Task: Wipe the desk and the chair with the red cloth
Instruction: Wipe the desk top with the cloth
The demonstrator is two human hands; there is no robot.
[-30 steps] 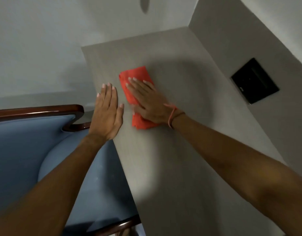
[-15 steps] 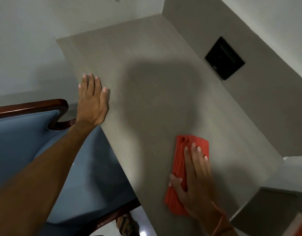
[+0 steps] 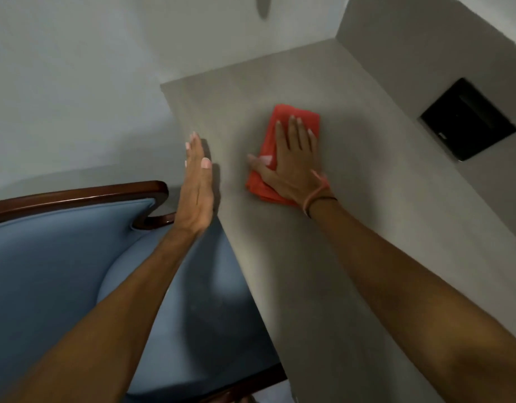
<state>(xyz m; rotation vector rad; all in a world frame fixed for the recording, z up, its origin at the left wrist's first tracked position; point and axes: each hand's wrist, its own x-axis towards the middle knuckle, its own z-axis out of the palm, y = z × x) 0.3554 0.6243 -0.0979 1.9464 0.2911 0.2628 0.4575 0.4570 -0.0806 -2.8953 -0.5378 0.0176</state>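
The folded red cloth lies flat on the grey desk, toward its far end. My right hand presses down on the cloth with fingers spread, covering its middle. My left hand rests edge-on at the desk's left edge, fingers straight and together, holding nothing. The blue upholstered chair with a dark wooden frame stands to the left, its seat tucked partly under the desk.
A black square panel is set in the grey wall on the right of the desk. White walls close off the far side and the left. The chair's wooden arm lies close under my left wrist.
My right hand has slid the cloth from the desk's near end back toward the far end. My left hand has turned from flat to edge-on at the desk's edge.
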